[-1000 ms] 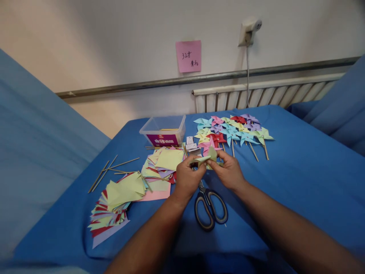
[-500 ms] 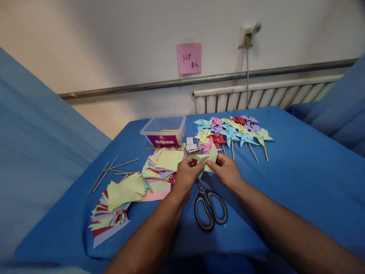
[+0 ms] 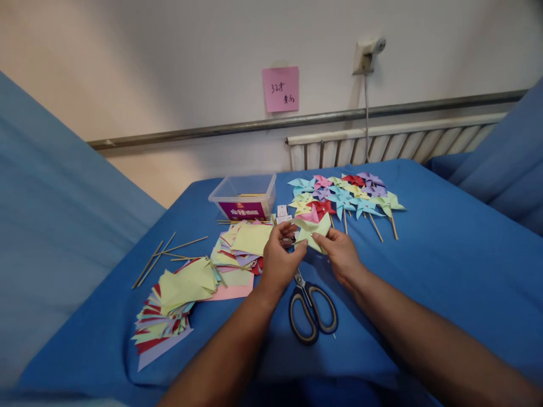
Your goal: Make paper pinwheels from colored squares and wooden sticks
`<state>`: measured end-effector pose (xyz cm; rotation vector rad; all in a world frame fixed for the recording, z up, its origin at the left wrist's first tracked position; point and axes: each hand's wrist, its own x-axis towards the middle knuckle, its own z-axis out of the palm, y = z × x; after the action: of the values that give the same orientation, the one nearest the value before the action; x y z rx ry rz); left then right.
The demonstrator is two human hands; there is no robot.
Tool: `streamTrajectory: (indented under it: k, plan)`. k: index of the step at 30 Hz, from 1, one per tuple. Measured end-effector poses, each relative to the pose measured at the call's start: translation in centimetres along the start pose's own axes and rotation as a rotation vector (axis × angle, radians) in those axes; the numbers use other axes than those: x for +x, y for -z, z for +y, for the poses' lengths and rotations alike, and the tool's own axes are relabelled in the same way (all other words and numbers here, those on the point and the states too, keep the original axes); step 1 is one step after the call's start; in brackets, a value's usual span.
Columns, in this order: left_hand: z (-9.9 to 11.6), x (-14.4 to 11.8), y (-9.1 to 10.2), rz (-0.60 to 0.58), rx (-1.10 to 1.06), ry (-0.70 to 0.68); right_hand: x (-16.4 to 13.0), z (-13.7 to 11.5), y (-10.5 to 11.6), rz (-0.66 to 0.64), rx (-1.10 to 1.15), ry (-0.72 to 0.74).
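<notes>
A pale green paper piece (image 3: 313,232) is pinched between the left hand (image 3: 278,261) and the right hand (image 3: 343,257), above the scissors (image 3: 311,305) on the blue cloth (image 3: 445,254). The folded corners are best kept pressed together at the centre, so that the 2 grips do not crease the blades.

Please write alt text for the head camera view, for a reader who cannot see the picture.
Two bare hands, left hand and right hand, hold a pale green folded paper above a blue cloth. Black-handled scissors lie just below the hands. Finished paper pinwheels on sticks lie beyond, with stacks of coloured paper squares and a clear plastic box to the left.
</notes>
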<state>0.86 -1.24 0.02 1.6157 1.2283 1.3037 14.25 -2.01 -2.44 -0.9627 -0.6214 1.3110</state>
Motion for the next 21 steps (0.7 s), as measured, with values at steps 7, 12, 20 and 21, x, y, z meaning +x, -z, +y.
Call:
streamTrajectory:
  k: [7,12,20,21]
  plan:
    - [0.9,-0.8,0.0,-0.107,0.643,-0.616,-0.1,0.1,-0.3,0.024,0.095,-0.009]
    - [0.6,-0.9,-0.5,-0.149,0.790,-0.644,-0.7,0.1,-0.6,0.022,0.108,-0.042]
    - [0.4,-1.1,-0.8,-0.209,0.822,-0.655,-0.6,-0.4,-0.4,0.045,0.209,-0.122]
    - [0.4,-1.1,-0.8,-0.198,0.829,-0.647,-0.7,-0.5,-0.4,0.041,0.213,-0.130]
